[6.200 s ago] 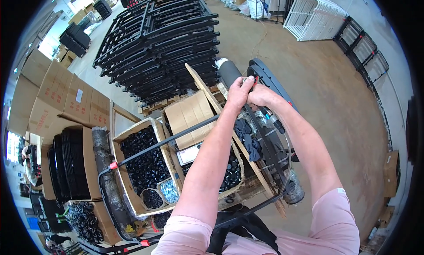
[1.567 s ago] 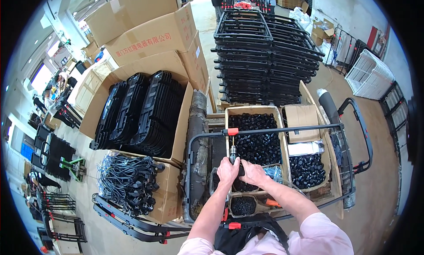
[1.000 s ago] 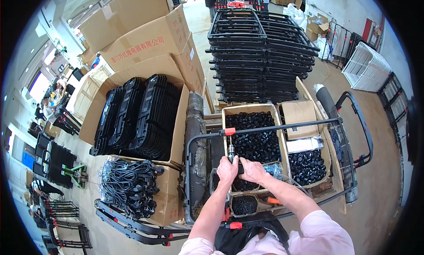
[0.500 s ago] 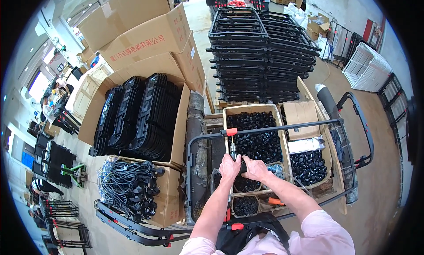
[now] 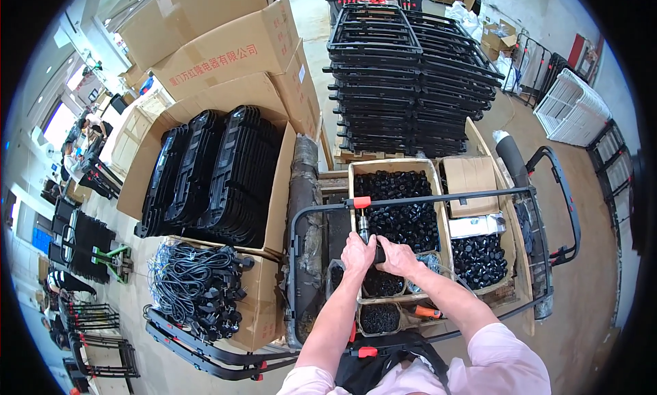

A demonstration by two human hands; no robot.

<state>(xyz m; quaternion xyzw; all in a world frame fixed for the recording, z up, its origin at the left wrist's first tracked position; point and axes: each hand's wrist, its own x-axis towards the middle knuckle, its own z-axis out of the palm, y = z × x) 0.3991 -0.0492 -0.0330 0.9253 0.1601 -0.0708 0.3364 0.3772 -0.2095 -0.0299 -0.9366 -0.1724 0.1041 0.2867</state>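
Both my hands are on one power screwdriver point(image 5: 363, 224), which points away from me. My left hand point(image 5: 356, 253) is wrapped around its body just behind the silver chuck. My right hand point(image 5: 397, 257) closes around the dark grip. The driver's tip meets a red corner piece point(image 5: 362, 202) on the far bar of a black tubular frame point(image 5: 438, 199). That frame lies across the bins and surrounds my forearms. Below the hands sit a bin of small black parts point(image 5: 380, 319) and an orange-handled tool point(image 5: 427, 312).
Wooden-sided bins of black caps point(image 5: 397, 189) lie under the frame, beside a small carton point(image 5: 469, 183). At left stand a carton of black panels point(image 5: 279, 210) and bundled black cables point(image 5: 198, 278). A tall stack of black frames point(image 5: 410, 87) rises beyond. People work far left.
My view has shifted slightly. Both hands keep their hold on the screwdriver, its tip still at the red corner piece.
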